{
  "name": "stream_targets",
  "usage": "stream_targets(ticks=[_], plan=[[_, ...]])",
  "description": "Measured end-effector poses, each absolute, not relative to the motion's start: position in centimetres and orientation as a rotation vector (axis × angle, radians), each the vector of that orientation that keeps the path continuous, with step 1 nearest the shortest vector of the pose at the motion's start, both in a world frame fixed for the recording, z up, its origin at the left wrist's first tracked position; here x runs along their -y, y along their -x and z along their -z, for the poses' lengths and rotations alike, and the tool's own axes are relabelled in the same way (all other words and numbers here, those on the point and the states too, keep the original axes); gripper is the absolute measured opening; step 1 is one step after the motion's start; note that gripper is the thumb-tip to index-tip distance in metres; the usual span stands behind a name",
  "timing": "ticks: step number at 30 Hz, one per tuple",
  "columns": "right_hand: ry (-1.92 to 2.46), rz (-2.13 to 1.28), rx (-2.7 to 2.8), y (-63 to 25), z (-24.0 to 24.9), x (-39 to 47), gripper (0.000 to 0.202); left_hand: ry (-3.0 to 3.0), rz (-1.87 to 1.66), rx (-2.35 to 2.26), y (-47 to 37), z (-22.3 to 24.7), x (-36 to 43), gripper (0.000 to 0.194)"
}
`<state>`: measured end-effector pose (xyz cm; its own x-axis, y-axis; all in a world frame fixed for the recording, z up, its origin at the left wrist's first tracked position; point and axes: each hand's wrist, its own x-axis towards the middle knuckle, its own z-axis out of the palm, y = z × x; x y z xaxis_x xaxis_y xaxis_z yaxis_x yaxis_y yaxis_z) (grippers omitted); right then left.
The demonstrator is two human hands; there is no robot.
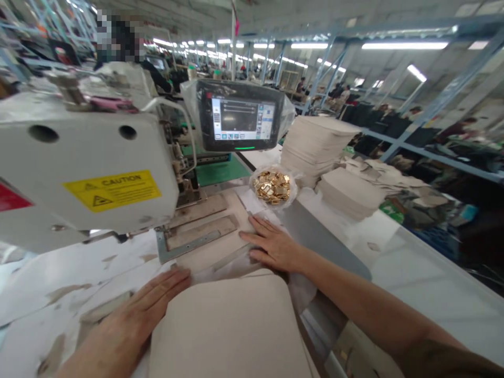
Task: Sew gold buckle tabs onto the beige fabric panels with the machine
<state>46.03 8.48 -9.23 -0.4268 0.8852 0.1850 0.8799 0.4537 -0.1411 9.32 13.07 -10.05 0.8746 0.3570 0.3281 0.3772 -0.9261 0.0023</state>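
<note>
A beige sheet lies under the metal clamp frame of a sewing machine. My right hand rests with fingers spread at the right edge of that sheet. On the left, my left hand is stretched out flat, its fingertips at the sheet's near left corner. Neither hand grips anything. Close to me, a stack of beige sheets with rounded corners sits between my forearms.
A bag of gold-coloured metal pieces stands beyond my right hand. Behind are a control screen, a tall beige stack and a lower stack. A person is behind the machine.
</note>
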Motion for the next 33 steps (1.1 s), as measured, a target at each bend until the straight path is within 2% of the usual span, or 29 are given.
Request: stream_targets(ticks=[4,9,13,16,24,33], plan=[[1.548,-0.069,2.477,-46.0,8.9,-8.6,0.053,2.924,0.509,0.580,-9.1,11.3,-13.6,0.069],[1.522,-0.096,2.484,-46.3,9.0,-8.7,0.057,2.905,0.530,0.507,-9.6,9.7,-13.1,0.059],[1.464,-0.060,2.467,-46.5,9.5,-8.8,0.066,2.941,0.500,0.641,-9.9,8.9,-12.2,0.050],[1.468,-0.010,2.458,-46.5,9.7,-8.8,0.065,2.984,0.454,0.763,-9.9,9.3,-11.6,0.046],[1.366,-0.001,2.584,-46.7,9.1,-8.8,0.051,3.003,0.441,0.853,-9.8,9.4,-11.3,0.052],[1.452,-0.102,2.549,-46.4,8.5,-8.7,0.051,2.988,0.301,0.821,-11.2,7.2,-12.0,0.059]])
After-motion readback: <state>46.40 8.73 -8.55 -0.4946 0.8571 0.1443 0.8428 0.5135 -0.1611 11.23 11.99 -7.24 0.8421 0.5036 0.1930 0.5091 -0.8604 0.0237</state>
